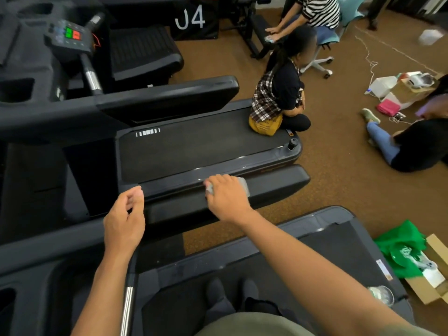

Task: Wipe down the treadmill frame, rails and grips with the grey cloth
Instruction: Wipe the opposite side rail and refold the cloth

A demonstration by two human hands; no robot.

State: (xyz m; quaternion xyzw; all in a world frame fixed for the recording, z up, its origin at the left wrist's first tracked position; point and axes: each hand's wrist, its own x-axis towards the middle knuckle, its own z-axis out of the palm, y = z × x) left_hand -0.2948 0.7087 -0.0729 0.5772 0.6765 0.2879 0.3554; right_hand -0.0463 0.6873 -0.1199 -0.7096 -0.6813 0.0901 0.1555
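My right hand (226,197) presses the grey cloth (243,185) onto the padded black side rail (274,184) of the treadmill ahead, with the fingers curled over the cloth. Only the cloth's ends show past the hand. My left hand (124,219) hovers loosely curled above the near end of the same rail, holding nothing. Beyond the rail lies the treadmill's dark belt (194,146). A second padded rail (167,98) runs along the belt's far side. The console (69,36) with green and red buttons sits at the upper left.
A person (281,93) sits on the belt's far end beside a yellow bag (265,124). Other people sit on the brown carpet at right. I stand on another treadmill deck (315,251). A chrome grip bar (127,309) rises at bottom left. A green bag and cardboard box (436,282) lie at lower right.
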